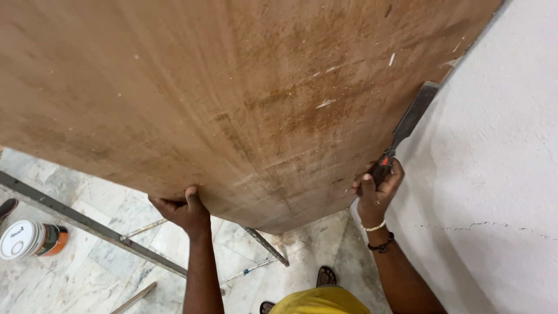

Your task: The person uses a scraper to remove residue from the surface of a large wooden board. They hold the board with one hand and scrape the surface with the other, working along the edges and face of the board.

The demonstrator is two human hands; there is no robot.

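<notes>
Up against the white wall, we've got our right hand wrapped tight round the handle of a chisel, fingers closed on the grip, the blade running up and away from the hand. Its tip sits right where the edge of the board meets the wall. The board is big and brown, stained and flecked with pale specks, and it fills the view above both hands. Our left hand is under its lower edge, thumb up on the face, fingers curled behind and hidden, so we're gripping the rim there. On the right wrist, just below the hand, two bands. Down below the left hand, a metal bar crosses the marble floor, and well off to the left of it a paint tub lies on its side. Between our arms, sandals.
</notes>
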